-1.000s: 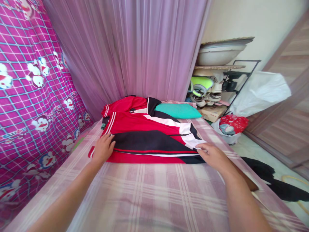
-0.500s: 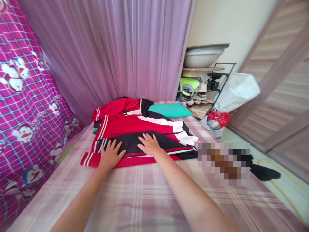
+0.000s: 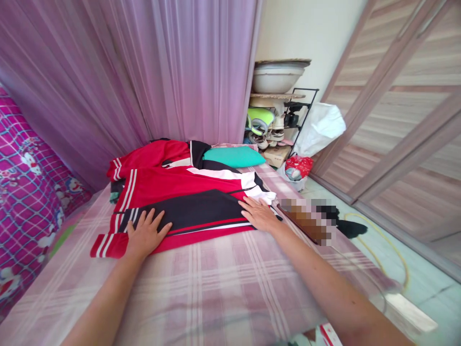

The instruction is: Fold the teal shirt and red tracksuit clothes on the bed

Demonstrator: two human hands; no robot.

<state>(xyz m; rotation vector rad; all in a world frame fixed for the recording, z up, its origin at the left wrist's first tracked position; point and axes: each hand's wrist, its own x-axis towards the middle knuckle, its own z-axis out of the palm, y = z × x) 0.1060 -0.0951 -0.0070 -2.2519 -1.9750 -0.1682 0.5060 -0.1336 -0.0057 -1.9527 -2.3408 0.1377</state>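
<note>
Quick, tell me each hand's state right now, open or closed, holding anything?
Left hand: open, fingers spread, palm down on the red-and-black garment, gripping nothing.
Right hand: open, laid on the same garment, no grip visible.

A purple curtain (image 3: 194, 72) hangs in folds across the rear. Magenta checked fabric (image 3: 30, 161) with cartoon figures hangs at the left edge. Beside the curtain stands a dark metal rack (image 3: 306, 111); a pale basin (image 3: 277, 80) sits at its top, with a lime-green item (image 3: 261, 117) and shoes below. A cardboard box (image 3: 276, 156) lies at its foot. A white bag (image 3: 320, 127) stands beside the rack, above a red patterned bag (image 3: 301, 164). Wood-grain doors (image 3: 396, 120) line the right side.
</note>
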